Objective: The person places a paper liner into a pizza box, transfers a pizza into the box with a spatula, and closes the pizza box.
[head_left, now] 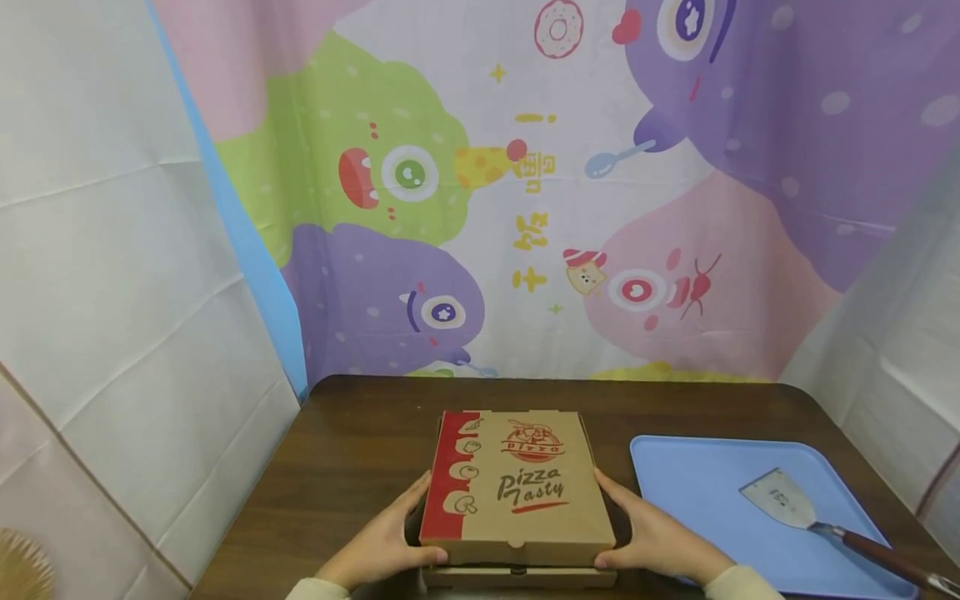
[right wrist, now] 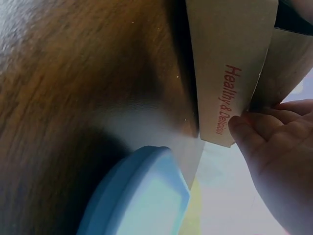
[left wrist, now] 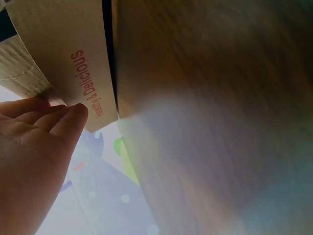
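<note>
Two cardboard pizza boxes are stacked at the front of the table in the head view. The upper pizza box [head_left: 536, 529] has a red stripe and "Pizza Tasty" printed on its lid. My left hand [head_left: 386, 542] grips its left side, thumb at the front corner, and my right hand [head_left: 660, 537] grips the right side likewise. Beneath it shows the front of the lower pizza box [head_left: 517, 577]. In the right wrist view a dark wedge-shaped gap parts the upper box [right wrist: 286, 63] from the lower box [right wrist: 230, 54], which carries "Healthy & Delicious" on its side.
To the right lies a light blue tray [head_left: 697, 508] holding a metal spatula [head_left: 780, 500] with a dark handle, which reaches over the tray's front right edge. A patterned cloth [head_left: 555, 342] hangs behind the brown table [head_left: 330, 450]. White panels [head_left: 135, 250] flank both sides.
</note>
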Motion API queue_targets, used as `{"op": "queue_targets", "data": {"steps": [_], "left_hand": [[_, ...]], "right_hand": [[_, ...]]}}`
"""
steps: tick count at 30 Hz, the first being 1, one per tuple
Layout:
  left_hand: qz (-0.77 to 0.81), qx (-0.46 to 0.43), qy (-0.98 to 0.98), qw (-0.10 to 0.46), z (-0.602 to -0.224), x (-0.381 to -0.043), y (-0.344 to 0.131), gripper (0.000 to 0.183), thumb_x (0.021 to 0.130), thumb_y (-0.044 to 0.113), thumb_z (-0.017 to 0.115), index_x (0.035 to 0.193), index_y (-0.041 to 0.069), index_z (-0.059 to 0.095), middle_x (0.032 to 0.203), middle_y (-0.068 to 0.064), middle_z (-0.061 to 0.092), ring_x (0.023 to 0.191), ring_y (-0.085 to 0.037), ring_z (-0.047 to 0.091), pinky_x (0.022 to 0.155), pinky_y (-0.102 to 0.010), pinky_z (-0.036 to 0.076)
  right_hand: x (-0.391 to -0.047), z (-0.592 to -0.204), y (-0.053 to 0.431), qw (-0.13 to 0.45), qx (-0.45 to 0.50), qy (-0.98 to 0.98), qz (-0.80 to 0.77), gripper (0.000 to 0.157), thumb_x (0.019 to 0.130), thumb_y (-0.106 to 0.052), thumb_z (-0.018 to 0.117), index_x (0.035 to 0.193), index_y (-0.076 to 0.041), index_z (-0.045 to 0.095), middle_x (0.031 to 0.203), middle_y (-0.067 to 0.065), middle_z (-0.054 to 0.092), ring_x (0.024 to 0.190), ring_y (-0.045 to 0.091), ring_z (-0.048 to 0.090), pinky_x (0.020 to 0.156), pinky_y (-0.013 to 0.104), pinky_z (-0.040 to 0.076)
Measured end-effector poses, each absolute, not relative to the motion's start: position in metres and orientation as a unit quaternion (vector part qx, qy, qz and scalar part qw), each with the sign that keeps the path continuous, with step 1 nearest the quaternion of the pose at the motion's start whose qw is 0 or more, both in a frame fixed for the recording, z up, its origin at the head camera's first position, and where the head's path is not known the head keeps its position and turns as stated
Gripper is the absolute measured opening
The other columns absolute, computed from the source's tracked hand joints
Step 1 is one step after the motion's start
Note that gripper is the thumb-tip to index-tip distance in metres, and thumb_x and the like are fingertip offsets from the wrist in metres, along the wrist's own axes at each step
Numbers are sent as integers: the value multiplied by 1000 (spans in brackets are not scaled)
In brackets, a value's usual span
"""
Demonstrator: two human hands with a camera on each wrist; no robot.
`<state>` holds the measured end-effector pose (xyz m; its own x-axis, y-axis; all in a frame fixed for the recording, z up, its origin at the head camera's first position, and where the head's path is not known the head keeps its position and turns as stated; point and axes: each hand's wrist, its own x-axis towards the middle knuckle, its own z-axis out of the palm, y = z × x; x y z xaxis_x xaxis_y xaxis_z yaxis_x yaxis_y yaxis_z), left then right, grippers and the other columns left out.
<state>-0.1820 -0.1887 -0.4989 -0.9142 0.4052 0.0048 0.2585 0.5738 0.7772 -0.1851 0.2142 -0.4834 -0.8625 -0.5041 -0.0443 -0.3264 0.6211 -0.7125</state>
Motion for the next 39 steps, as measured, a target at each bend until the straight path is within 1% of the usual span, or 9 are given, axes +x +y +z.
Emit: {"op": "queue_targets", "data": {"steps": [7,13,18,20,24,28,31,35,39], "left_hand": [[412,201,884,91,-501,-184,-189,110,72,46,84,155,5,25,161,-21,23,144,-40,30,107,-65,33],[404,205,886,94,-501,-185,-189,110,72,46,84,154,2,26,161,-21,21,143,-40,31,107,-64,34],[402,203,887,101,-501,-184,-189,110,72,45,84,154,2,25,161,-21,20,143,-40,31,107,-64,34],[404,202,886,104,-500,-184,-189,110,72,45,84,154,2,25,162,-21,20,143,-41,31,107,-65,34],[410,195,885,107,-500,-183,-188,111,73,46,83,155,2,21,161,-22,21,143,-42,30,107,-67,32],[415,173,887,108,-498,-182,-186,110,75,49,80,156,4,19,160,-20,26,143,-41,32,106,-68,33],[417,158,888,108,-498,-182,-184,107,78,49,78,156,6,19,159,-19,28,142,-41,33,106,-68,33],[415,153,891,103,-498,-183,-183,105,79,51,76,157,8,20,160,-17,27,142,-42,33,105,-68,33],[408,158,894,94,-499,-184,-182,106,78,52,77,156,7,21,160,-17,27,143,-40,33,105,-67,35]], "right_hand": [[-185,-486,213,112,-238,896,-358,121,71,-54,81,156,0,14,156,29,26,140,48,32,105,59,39],[-184,-490,213,102,-239,901,-348,122,69,-57,81,156,-1,16,157,27,26,141,46,32,107,51,40],[-183,-492,213,102,-244,899,-348,123,69,-58,80,156,0,15,160,25,18,143,46,27,110,44,39],[-182,-493,213,102,-245,899,-348,122,70,-58,79,156,0,15,161,25,17,143,47,27,109,43,40],[-180,-494,212,86,-241,906,-337,114,75,-56,77,155,0,18,160,24,21,142,45,31,106,51,42],[-178,-494,209,74,-225,911,-338,103,83,-55,70,156,-3,19,160,22,24,141,44,33,103,62,39],[-177,-493,207,77,-217,910,-344,99,86,-55,67,156,-5,18,160,21,22,141,45,32,103,65,37],[-176,-493,205,86,-210,911,-345,100,86,-57,65,157,-6,17,161,20,20,142,45,30,104,66,36],[-177,-494,204,100,-205,911,-343,101,86,-60,64,157,-7,17,162,18,16,143,45,29,105,66,35]]}}
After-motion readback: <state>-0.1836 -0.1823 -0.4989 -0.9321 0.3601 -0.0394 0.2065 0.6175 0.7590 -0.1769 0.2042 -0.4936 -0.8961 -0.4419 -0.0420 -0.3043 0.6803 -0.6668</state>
